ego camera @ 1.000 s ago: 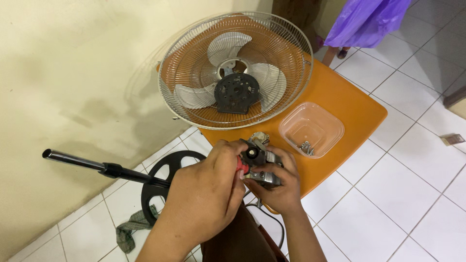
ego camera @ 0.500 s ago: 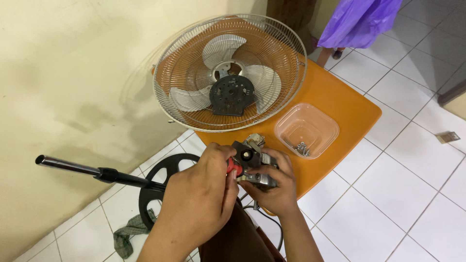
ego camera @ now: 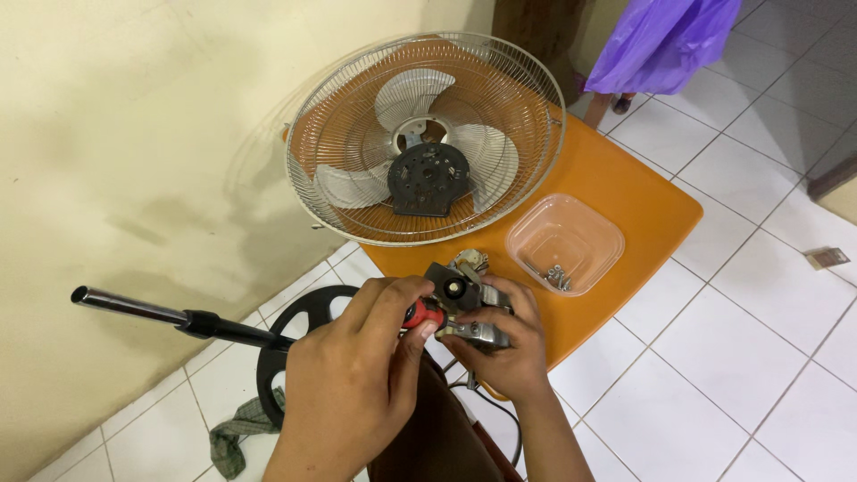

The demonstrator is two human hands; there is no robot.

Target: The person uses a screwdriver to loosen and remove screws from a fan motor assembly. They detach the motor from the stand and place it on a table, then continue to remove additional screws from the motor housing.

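Left hand (ego camera: 353,393): fingers pinched around a red-handled screwdriver (ego camera: 423,313).
Right hand (ego camera: 496,344): closed around a small motor (ego camera: 466,303), held over the desk edge.
Desk (ego camera: 625,196): orange; carries fan cage (ego camera: 425,138) and clear tub (ego camera: 564,243) of screws.
Floor: fan stand (ego camera: 205,326) lying on tiles.

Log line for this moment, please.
left hand: grips red-handled screwdriver | right hand: holds fan motor | table: fan guard, screw tub

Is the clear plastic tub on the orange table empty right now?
No, the clear plastic tub on the orange table holds a few small screws in its near corner.
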